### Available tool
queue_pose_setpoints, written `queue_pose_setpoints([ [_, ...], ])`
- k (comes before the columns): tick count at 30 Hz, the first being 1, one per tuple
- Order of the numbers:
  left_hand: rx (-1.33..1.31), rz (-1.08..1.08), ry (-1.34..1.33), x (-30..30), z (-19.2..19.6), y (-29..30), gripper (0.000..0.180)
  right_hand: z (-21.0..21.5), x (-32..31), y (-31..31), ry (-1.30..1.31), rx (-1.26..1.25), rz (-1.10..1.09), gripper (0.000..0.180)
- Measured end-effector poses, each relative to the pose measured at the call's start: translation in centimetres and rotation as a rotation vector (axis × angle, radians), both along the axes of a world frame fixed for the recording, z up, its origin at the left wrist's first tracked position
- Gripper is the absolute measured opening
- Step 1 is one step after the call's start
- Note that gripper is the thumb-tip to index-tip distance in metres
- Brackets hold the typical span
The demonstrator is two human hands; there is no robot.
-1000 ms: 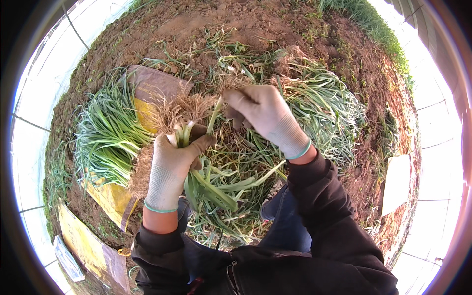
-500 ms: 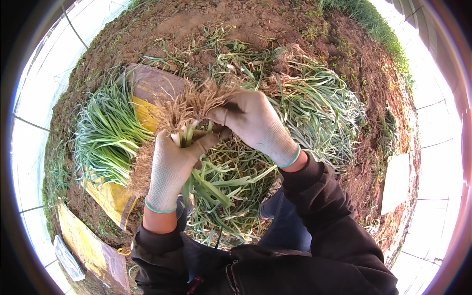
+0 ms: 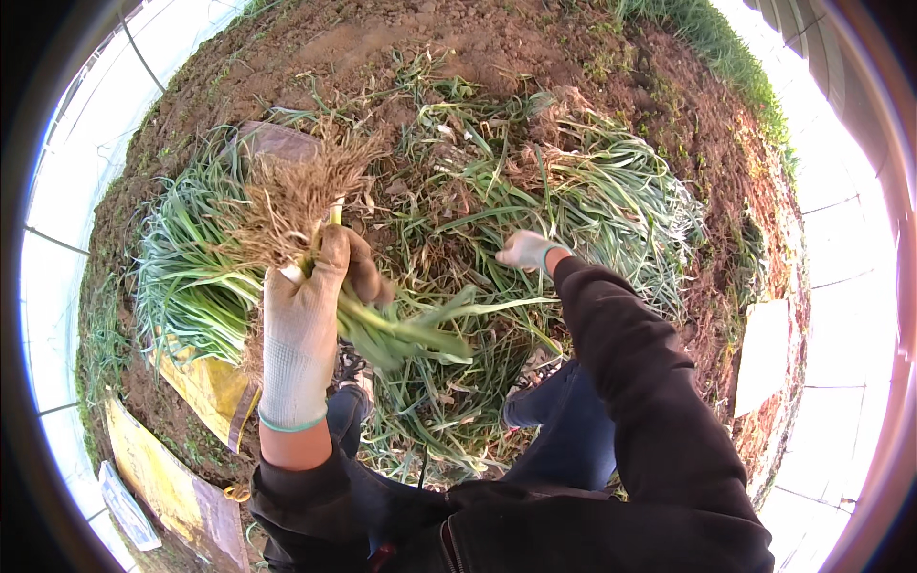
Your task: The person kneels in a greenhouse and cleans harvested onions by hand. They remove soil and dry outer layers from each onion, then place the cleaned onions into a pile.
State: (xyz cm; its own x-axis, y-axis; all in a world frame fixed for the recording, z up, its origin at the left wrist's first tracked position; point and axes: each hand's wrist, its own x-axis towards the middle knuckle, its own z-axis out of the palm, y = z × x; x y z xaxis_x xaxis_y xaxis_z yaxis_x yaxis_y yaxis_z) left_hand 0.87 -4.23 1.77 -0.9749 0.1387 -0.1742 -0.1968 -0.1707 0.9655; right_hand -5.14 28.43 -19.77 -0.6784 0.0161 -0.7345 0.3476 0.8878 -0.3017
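My left hand [image 3: 320, 286], in a pale knitted glove with soiled fingers, is closed around a bunch of leek-like plants [image 3: 373, 325]. Their shaggy brown roots [image 3: 291, 205] fan out above the thumb, and the white stem bases show at the grip. Green leaves hang down to the right, some blurred. Apart from the bunch, my right hand [image 3: 525, 250] is over the loose leaves in the middle, its gloved fingers drawn together. Whether it has anything in it is hidden. To its right lies a heap of similar plants [image 3: 621, 205], roots toward the far side.
A neat pile of green plants [image 3: 196, 277] rests at left on a yellow and brown sack [image 3: 205, 382]. Stripped leaves [image 3: 430, 411] litter the ground around my feet. Bare brown soil [image 3: 382, 43] lies beyond. A white sheet [image 3: 762, 358] is at right, another yellow sack [image 3: 158, 468] at lower left.
My hands have parted. The left has moved left with the bunch, nearer the pile; the right has left the roots and moved right and down toward the loose leaves.
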Motion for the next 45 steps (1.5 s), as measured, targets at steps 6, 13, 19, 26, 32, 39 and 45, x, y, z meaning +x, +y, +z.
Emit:
queue_pose_setpoints([
  [6,0.008,0.068,-0.15,-0.3,-0.3,-0.2,0.04,-12.9,-1.1,-1.3,0.181,0.118,0.106,0.041],
  [13,-0.113,0.137,-0.212,-0.5,0.4,0.0,0.045,-13.5,-1.5,-6.7,0.167,0.213,-0.13,0.058],
  [19,-0.07,0.0,-0.23,-1.1,0.2,0.9,0.043,-13.6,-0.5,-3.8,0.122,-0.307,-0.002,0.057],
  [26,-0.083,0.001,-0.167,-0.7,0.2,0.7,0.042,3.2,-2.3,-3.4,0.38,-0.113,0.157,0.041],
  [32,-0.044,-0.053,-0.17,-0.7,-0.5,1.8,0.03,18.9,-0.6,-2.5,0.863,-0.392,-0.113,0.024],
  [39,-0.05,-0.088,-0.006,0.0,0.3,2.5,0.019,29.4,3.4,-4.5,1.298,-0.498,-0.225,0.023],
  [45,-0.094,0.038,0.203,1.0,-0.9,4.0,0.02,26.5,5.1,-10.5,1.285,-0.498,-0.238,0.033],
])
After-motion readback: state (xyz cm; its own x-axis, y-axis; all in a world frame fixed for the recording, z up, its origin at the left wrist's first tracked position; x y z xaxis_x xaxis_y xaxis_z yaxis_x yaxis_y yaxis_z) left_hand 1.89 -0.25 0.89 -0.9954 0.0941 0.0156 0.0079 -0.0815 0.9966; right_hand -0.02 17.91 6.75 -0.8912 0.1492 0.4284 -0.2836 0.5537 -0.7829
